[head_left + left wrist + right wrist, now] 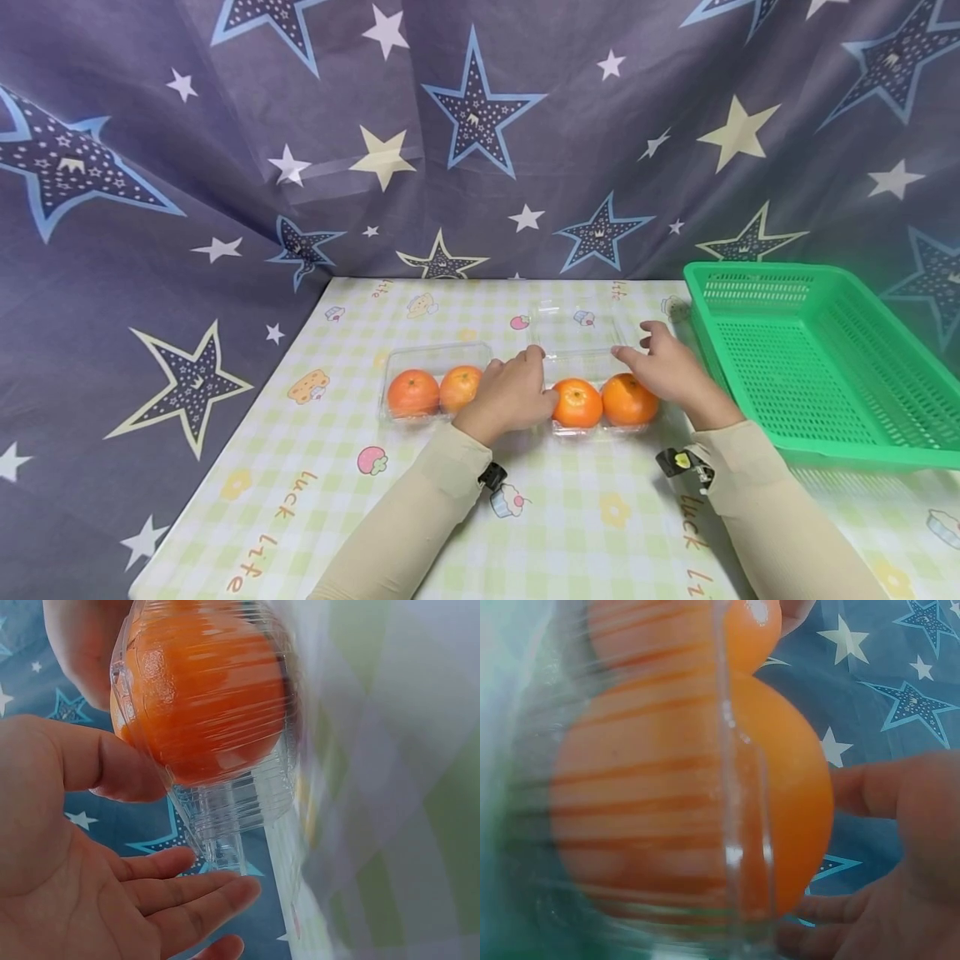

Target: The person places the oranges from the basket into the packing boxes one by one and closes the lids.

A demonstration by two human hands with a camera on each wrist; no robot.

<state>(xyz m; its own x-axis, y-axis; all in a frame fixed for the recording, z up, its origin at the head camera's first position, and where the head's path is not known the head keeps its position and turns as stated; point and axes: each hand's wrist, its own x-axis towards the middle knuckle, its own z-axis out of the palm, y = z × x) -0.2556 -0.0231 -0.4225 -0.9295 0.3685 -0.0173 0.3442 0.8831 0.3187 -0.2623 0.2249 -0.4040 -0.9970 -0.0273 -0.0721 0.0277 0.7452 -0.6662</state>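
Observation:
Two clear plastic clamshell trays lie side by side on the checked tablecloth, each with two oranges. The left tray (432,385) is apart from both hands. The right tray (600,398) has its clear lid (576,327) folded back flat behind it. My left hand (516,388) rests at this tray's left end, its thumb touching the tray wall (240,802) beside an orange (206,697). My right hand (666,362) is at the right end, fingers stretched toward the lid, beside the other orange (690,795). Neither hand grips anything.
A green plastic basket (750,268) stands at the right, close to my right forearm. A star-patterned cloth hangs behind and to the left of the table. The tablecloth (585,517) extends toward me in front of the trays.

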